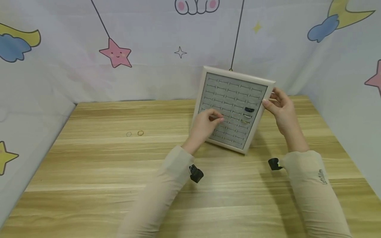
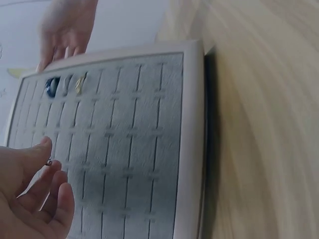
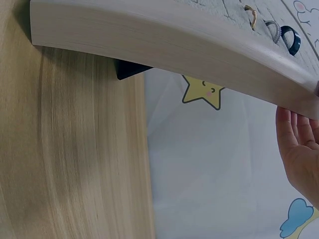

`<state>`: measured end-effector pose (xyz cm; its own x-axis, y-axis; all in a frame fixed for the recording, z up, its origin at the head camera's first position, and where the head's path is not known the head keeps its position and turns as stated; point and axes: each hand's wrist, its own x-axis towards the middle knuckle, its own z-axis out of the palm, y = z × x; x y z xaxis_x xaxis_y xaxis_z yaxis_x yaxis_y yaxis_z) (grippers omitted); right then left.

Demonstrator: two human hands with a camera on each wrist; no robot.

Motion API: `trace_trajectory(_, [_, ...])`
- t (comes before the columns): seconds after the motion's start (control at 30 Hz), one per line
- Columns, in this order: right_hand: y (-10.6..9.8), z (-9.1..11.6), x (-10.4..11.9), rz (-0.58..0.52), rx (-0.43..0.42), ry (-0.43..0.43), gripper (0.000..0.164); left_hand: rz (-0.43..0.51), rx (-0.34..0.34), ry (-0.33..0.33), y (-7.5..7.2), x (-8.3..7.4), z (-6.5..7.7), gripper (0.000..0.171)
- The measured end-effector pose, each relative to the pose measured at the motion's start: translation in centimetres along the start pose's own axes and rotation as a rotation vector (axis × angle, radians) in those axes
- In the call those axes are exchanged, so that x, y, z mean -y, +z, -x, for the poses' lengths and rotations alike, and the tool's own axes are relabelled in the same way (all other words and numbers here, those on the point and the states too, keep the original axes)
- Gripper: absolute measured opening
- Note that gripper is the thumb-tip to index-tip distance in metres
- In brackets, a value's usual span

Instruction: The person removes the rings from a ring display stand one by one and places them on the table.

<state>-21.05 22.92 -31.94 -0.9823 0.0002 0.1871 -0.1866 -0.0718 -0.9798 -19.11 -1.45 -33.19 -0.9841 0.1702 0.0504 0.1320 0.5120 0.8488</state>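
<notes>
A ring display board (image 1: pixel 230 96) with a pale frame and a grey slotted pad leans upright on the table. Near its right edge sit a dark blue ring (image 1: pixel 249 109), a silver ring (image 1: pixel 247 116) and a gold ring (image 1: pixel 245 122) in the slots. My left hand (image 1: pixel 203 127) is in front of the pad, and in the left wrist view its thumb and forefinger pinch a small ring (image 2: pixel 49 162), mostly hidden by the fingertips. My right hand (image 1: pixel 282 109) grips the board's right side, thumb at the front edge and fingers behind.
On the wooden table (image 1: pixel 98 178), left of the board, lie a thin silver ring (image 1: pixel 129 134) and a gold ring (image 1: pixel 141 133). A printed curtain (image 1: pixel 148 79) stands behind the table's back edge. A black support (image 3: pixel 130 68) shows behind the board in the right wrist view.
</notes>
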Motion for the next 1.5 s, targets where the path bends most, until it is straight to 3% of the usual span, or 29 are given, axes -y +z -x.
trace_trajectory(0.17, [-0.1, 0.0, -0.1, 0.002, 0.000, 0.011, 0.044, 0.039, -0.071, -0.053, -2.7, 1.2, -0.1, 0.020])
trace_trajectory(0.37, [-0.2, 0.1, -0.1, 0.002, 0.008, 0.015, 0.045, 0.048, -0.152, -0.118, -6.7, 3.8, 0.2, 0.032])
trace_trajectory(0.57, [-0.2, 0.2, 0.0, 0.037, 0.004, 0.025, 0.054, -0.019, -0.213, -0.186, -11.1, 6.9, 1.3, 0.038])
trace_trajectory(0.73, [-0.1, 0.3, 0.1, 0.037, 0.007, 0.024, 0.052, -0.039, -0.282, -0.246, -14.7, 9.6, 2.6, 0.040])
trace_trajectory(0.9, [-0.1, 0.2, 0.1, 0.045, 0.007, 0.031, 0.055, -0.070, -0.329, -0.316, -17.5, 12.1, 3.8, 0.042])
trace_trajectory(1.17, [-0.1, 0.2, 0.1, 0.028, 0.003, 0.031, 0.053, -0.126, -0.323, -0.414, -19.8, 15.6, 5.8, 0.044])
trace_trajectory(1.37, [-0.1, 0.1, 0.2, 0.043, 0.001, 0.027, 0.058, -0.160, -0.310, -0.431, -20.1, 17.4, 6.8, 0.042])
trace_trajectory(1.5, [-0.2, 0.0, 0.2, 0.061, 0.005, 0.032, 0.059, -0.208, -0.262, -0.444, -20.0, 18.4, 7.1, 0.041])
